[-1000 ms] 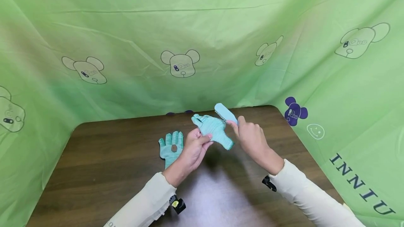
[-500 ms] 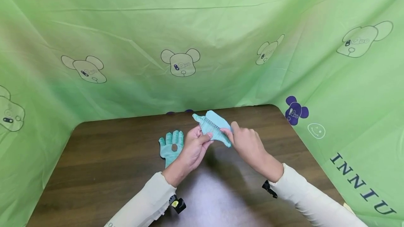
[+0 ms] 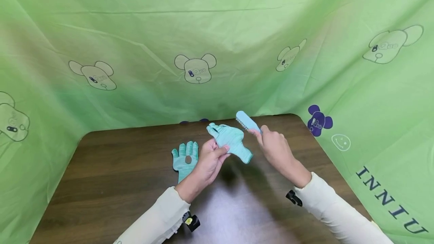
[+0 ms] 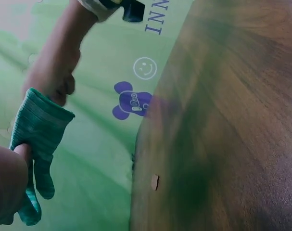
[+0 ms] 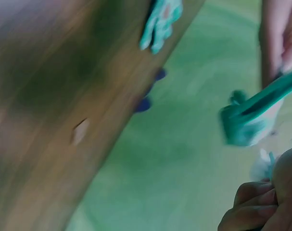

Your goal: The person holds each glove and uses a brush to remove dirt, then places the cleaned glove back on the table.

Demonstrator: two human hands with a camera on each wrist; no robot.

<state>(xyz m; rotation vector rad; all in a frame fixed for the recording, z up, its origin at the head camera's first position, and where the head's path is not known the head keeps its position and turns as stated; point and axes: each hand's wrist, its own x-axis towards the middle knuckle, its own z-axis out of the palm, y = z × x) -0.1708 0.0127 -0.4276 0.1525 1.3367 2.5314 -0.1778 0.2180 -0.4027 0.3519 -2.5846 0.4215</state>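
Observation:
My left hand (image 3: 209,161) pinches a teal knitted glove (image 3: 229,139) and holds it raised above the table, thumb on the near face and cuff pointing down to the right. In the left wrist view the glove (image 4: 40,127) hangs from the thumb and fingers. A light blue brush (image 3: 248,121) is gripped in my right hand (image 3: 276,150), just right of the glove and apart from it, bristles facing down-left. A second teal glove (image 3: 184,166) lies on the table behind the left forearm, with a round brown spot (image 3: 188,159) on its palm.
The dark wooden table (image 3: 112,183) reaches back to a green printed curtain (image 3: 145,97) on the back and sides. Both wrist views show a small brown flake (image 4: 155,182) on the tabletop. Black wrist gear (image 3: 191,221) sits by the left cuff.
Half a second ago the brush lay across the raised glove, bristles against it. Now it has swung up and right, off the glove. The left hand has barely moved.

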